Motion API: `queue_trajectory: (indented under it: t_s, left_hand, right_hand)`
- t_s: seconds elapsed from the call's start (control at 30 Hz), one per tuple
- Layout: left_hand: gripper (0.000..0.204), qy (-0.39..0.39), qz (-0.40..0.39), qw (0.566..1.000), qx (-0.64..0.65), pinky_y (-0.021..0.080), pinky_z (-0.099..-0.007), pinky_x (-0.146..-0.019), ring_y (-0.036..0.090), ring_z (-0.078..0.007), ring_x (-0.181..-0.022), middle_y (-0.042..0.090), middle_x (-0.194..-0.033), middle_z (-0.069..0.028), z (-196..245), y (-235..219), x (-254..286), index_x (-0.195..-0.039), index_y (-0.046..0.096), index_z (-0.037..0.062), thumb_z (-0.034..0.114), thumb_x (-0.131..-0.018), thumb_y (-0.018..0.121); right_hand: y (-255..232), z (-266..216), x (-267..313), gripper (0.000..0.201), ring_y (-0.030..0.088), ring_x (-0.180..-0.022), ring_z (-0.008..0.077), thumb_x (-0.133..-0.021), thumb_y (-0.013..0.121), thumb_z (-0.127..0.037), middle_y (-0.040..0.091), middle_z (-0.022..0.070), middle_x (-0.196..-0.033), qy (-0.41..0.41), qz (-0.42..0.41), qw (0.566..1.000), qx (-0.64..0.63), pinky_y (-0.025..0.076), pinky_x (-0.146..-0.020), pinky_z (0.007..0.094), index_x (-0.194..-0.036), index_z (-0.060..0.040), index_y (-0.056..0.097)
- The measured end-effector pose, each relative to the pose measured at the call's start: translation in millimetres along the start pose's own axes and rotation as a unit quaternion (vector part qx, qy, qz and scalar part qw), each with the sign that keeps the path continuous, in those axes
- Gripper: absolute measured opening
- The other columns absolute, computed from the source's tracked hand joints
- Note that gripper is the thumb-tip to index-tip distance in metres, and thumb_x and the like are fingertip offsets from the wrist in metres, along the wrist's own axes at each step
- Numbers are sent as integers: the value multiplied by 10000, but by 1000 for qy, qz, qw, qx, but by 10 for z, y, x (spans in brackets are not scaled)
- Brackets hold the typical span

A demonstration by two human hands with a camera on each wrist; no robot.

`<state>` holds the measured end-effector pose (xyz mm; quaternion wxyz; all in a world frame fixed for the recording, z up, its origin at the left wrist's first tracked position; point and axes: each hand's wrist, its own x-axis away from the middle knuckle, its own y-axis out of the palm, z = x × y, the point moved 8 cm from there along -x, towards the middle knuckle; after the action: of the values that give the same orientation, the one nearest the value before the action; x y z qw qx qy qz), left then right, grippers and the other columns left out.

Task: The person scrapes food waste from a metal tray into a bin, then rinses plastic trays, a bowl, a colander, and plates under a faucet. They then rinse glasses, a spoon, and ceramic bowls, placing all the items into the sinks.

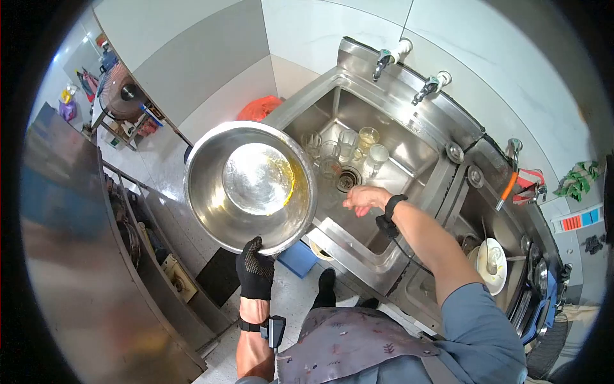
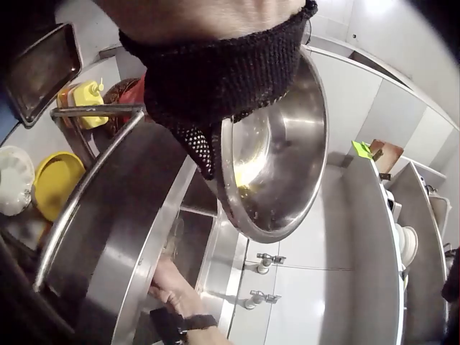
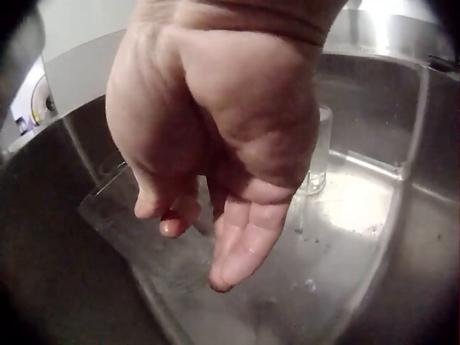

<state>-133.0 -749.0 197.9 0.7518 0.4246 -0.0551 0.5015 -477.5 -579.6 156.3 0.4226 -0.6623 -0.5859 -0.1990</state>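
My left hand [image 1: 257, 269], in a black dotted glove, grips the near rim of a large stainless steel bowl [image 1: 208, 185]. The bowl is tilted, its inside facing up, with wet yellowish streaks on the inner wall; the left wrist view shows the same bowl [image 2: 305, 144] beyond the glove cuff. Bare and wet, my right hand [image 3: 215, 144] hangs over the steel sink [image 1: 358, 221] with its fingers loosely bent downward and nothing seen between them. Near its fingertips in the head view lies the drain [image 1: 348, 180]. Several glass mugs, one a yellowish glass [image 1: 368, 137], stand in the sink beyond.
Two taps [image 1: 384, 64] come out of the wall behind the sink. A second basin at the right holds a white bowl [image 1: 492, 281] and stacked dishes. A steel counter [image 1: 70, 256] runs along the left. A blue container [image 1: 297, 259] sits below the sink edge.
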Motion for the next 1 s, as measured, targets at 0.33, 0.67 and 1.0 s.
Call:
queue_trajectory:
  t_s: [0.33,0.67,1.0]
  left_hand:
    - [170,163,-16,965,-203,580,-399,-814,681,-261,-915,685,-1019,-135,269,100,-65,-1006,680,-34,30,-849,697]
    - [168,-33,-36,996,-74,506,-402,-907,629,-248,-952,635,-1023,-100,-204,558,-196,-968,646,-16,72,-831,686]
    - [365,111,-235,915,-309,536,-359,-922,658,-277,-1049,679,-1136,-181,-799,1070,114,-1181,614,-39,-49,-836,732]
  right_hand:
    - [272,108,-423,427,725,-800,300,-995,558,-323,665,201,-1088,13,-57,995,-83,617,-699,414,-1148,71,617]
    - [-577,-534,946,307,658,-698,188,-955,563,-260,694,110,-813,-192,89,977,0,546,-614,345,-1077,10,643]
    - [-928,1441,3370,255,661,-721,163,-925,608,-235,692,57,-789,-71,287,955,-10,509,-634,319,-1007,-9,692]
